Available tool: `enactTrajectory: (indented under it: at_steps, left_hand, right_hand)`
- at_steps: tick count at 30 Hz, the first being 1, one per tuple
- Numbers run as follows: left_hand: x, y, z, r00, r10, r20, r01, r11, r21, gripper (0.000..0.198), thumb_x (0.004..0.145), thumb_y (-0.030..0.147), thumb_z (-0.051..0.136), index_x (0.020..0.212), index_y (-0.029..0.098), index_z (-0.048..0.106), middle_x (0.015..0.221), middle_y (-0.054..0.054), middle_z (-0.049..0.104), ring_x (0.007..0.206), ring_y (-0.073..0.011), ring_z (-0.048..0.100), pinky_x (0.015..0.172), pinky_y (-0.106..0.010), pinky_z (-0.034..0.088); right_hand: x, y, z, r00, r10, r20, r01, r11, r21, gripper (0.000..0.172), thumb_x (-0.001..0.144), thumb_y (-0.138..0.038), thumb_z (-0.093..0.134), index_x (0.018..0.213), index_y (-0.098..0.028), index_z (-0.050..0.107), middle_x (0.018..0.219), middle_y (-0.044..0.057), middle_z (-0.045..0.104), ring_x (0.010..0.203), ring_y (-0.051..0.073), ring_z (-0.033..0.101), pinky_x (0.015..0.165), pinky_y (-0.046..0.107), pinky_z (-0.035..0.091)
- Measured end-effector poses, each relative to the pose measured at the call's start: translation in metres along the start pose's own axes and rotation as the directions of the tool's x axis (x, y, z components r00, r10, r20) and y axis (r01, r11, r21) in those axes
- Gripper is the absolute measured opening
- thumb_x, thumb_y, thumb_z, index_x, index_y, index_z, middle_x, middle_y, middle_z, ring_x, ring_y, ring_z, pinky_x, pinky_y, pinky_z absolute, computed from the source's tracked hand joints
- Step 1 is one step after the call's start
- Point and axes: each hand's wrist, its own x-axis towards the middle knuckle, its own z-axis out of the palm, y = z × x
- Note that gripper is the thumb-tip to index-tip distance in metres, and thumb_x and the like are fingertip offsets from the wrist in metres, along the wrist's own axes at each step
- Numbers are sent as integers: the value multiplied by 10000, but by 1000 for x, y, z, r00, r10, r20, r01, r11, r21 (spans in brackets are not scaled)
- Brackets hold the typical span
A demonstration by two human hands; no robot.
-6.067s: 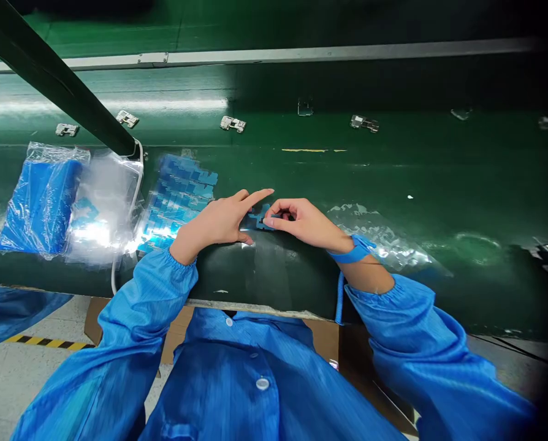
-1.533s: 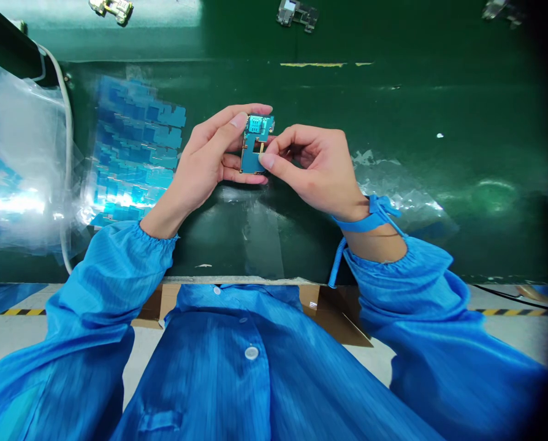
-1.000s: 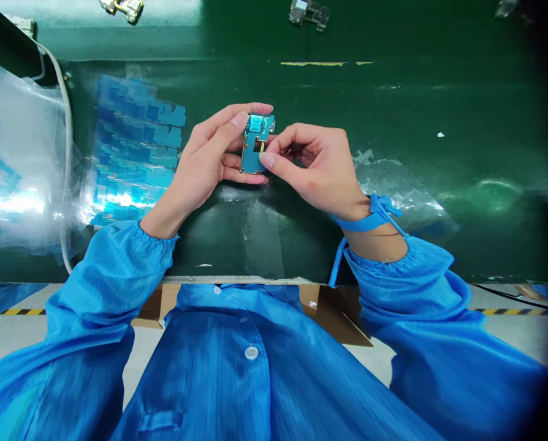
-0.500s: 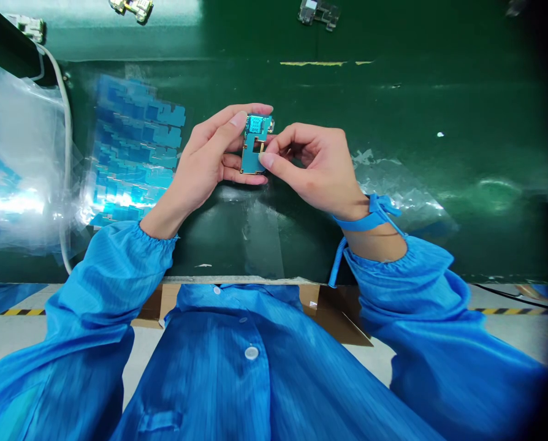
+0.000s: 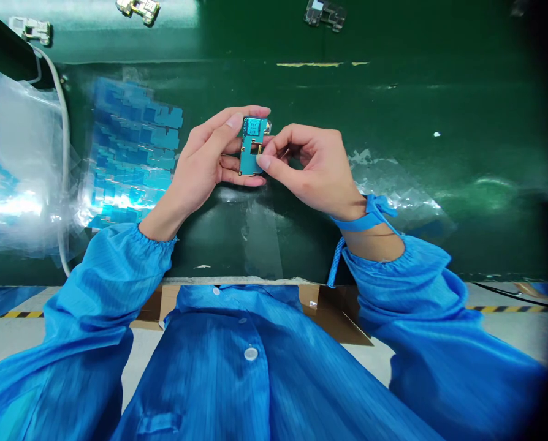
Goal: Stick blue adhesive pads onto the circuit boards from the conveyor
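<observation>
A small phone circuit board [image 5: 250, 160], with a blue-green face and a metal card slot at its top, is held upright above the green bench. My left hand [image 5: 209, 144] is closed around its left side, thumb at the upper left corner and fingers behind and below. From the right, my right hand [image 5: 308, 162] pinches the board's lower right edge with thumb and forefinger; its other fingers are curled. Whether a thin film lies under that thumb cannot be made out. A blue wrist strap [image 5: 368, 214] with a coiled cord circles my right wrist.
Left of my hands lies a sheet of blue film pieces [image 5: 133, 153], beside clear plastic bags [image 5: 21, 165] and a grey cable [image 5: 65, 153]. Several boards, one a pale board [image 5: 138, 9] and one a dark board [image 5: 325, 13], lie along the far strip. Clear plastic [image 5: 403, 184] lies at right.
The boards on the far strip have shifted slightly right against the bench. Both hands keep nearly the same grip on the circuit board; the whole view has shifted a little.
</observation>
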Motion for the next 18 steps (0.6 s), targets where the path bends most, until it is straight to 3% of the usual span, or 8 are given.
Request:
enactTrajectory:
  at_steps: [8,18]
  left_hand:
    - [3,-5,-2,1000,28,5,-28,999,-36,461,1003,655,720,1291,303,797,1132,-72,861,994,-323,874,764,-437,782]
    - [2,-3,-1,999,39,-1,-39,999,-11,438,1001,610,732,1306,302,799,1192,-54,867,967,-295,871,759,-421,782]
  right_hand:
    - [0,-2,-1,1000,-4,8,4,1000,14,435,894,-638,907,879,-243,724,880,41,736,772,207,641,727,397,613]
    - [0,-3,-2,1000,15,7,-15,1000,3,470,890,-662,893,854,-240,689,868,40,720,770,202,621,674,376,591]
